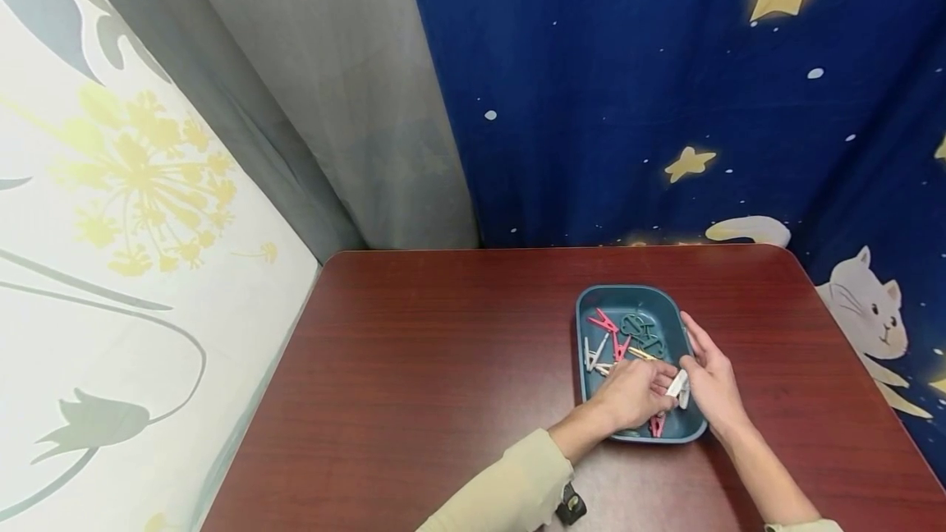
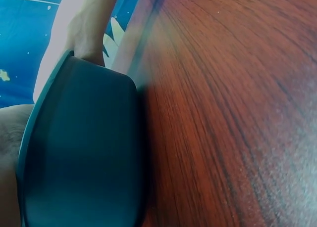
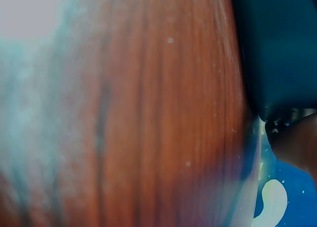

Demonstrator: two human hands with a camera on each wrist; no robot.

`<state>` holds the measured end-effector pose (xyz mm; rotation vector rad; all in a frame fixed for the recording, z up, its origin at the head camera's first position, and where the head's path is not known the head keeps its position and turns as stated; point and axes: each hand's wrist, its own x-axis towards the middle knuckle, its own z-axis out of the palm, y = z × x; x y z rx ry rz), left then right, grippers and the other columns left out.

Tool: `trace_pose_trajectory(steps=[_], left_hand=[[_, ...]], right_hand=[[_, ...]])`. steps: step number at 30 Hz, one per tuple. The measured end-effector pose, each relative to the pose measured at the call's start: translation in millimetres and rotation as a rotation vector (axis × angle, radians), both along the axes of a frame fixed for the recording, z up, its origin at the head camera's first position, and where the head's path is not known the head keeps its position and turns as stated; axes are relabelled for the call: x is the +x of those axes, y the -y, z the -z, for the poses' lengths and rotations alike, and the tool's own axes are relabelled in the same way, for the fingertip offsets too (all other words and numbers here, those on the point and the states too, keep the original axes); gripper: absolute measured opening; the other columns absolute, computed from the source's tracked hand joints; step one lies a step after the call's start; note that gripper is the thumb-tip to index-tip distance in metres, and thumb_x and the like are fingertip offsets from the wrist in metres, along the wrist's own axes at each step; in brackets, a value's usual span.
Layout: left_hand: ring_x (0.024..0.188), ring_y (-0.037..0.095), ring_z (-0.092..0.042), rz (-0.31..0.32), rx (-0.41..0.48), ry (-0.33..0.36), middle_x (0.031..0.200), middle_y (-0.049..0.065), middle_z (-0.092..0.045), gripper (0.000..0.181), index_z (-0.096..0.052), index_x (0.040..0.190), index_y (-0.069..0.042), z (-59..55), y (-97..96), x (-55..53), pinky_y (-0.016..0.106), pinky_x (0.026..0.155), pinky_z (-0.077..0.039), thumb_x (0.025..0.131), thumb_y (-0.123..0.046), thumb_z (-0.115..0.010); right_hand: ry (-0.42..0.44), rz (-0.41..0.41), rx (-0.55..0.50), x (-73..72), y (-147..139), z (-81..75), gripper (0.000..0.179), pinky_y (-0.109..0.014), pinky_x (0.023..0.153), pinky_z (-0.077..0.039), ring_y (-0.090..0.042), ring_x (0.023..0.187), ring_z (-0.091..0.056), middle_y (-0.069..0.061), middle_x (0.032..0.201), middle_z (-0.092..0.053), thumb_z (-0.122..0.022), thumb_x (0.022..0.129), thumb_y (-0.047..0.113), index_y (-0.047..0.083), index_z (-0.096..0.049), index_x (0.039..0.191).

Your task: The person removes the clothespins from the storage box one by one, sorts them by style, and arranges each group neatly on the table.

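Mostly hidden: both hands' fingers (image 1: 668,373) pinch white peg (image 1: 677,385) over tray (image 1: 591,300) (wrist cams blurry).

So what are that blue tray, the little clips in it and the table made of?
The tray looks like moulded plastic: matte teal, rounded corners, smooth rim. The clothespins seem plastic too, in flat red, white and green. The table shows reddish wood grain with a slight sheen, possibly only a laminate.

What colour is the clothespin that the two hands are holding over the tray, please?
White; the clothespin shows best in the head view, between both hands.
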<state>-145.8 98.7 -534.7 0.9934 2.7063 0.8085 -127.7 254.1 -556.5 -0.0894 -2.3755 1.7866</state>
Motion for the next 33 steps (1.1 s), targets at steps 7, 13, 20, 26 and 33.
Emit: trace_pose_trajectory(steps=[7, 13, 20, 26, 33], left_hand=[[0.08, -0.018, -0.056, -0.123, 0.017, -0.026, 0.092, -0.027, -0.07, 0.028, -0.072, 0.115, -0.031, -1.9, 2.5, 2.0, 0.005, 0.061, -0.036, 0.087, -0.027, -0.074], [0.061, -0.003, -0.053, -0.272, -0.013, -0.16, 0.081, -0.022, -0.068, 0.027, -0.073, 0.112, -0.038, -0.3, 4.8, 3.7, 0.015, 0.049, -0.032, 0.089, -0.026, -0.072], [0.068, -0.003, -0.062, -0.446, 0.224, -0.203, 0.074, -0.02, -0.068, 0.02, -0.075, 0.109, -0.034, -1.7, 7.7, -0.5, 0.017, 0.058, -0.041, 0.096, -0.023, -0.066], [0.073, -0.014, -0.059, -0.437, 0.529, -0.171, 0.092, -0.018, -0.074, 0.019, -0.075, 0.112, -0.033, -8.1, 13.1, -3.5, 0.008, 0.058, -0.041, 0.096, -0.027, -0.068], [0.07, -0.013, -0.062, -0.405, 0.779, -0.137, 0.09, -0.018, -0.073, 0.014, -0.078, 0.103, -0.027, -29.6, 32.3, -12.3, 0.011, 0.056, -0.049, 0.093, -0.033, -0.071]], right_hand=[[0.011, 0.011, -0.027, 0.9, 0.3, -2.0, 0.067, -0.009, 0.081, -0.036, 0.0, 0.127, -0.044, -0.022, 0.152, -0.034, -0.038, 0.095, -0.008, 0.016, -0.029, 0.157], [0.023, -0.003, -0.031, 2.1, 2.0, -2.8, 0.067, -0.004, 0.09, -0.035, -0.007, 0.136, -0.039, -0.021, 0.154, -0.033, -0.039, 0.096, -0.009, 0.016, -0.028, 0.157], [0.04, 0.007, 0.039, 0.6, 1.2, -3.2, 0.066, -0.001, 0.089, -0.035, -0.022, 0.14, -0.037, -0.02, 0.154, -0.034, -0.039, 0.097, -0.006, 0.02, -0.028, 0.157], [0.071, 0.001, 0.035, -0.4, 0.0, -4.9, 0.065, -0.001, 0.087, -0.035, -0.034, 0.14, -0.037, -0.018, 0.154, -0.035, -0.039, 0.1, -0.004, 0.023, -0.026, 0.158], [0.085, -0.003, 0.031, -0.7, -0.5, -5.7, 0.064, 0.0, 0.088, -0.033, -0.028, 0.142, -0.034, -0.016, 0.157, -0.031, -0.039, 0.101, -0.002, 0.023, -0.024, 0.158]])
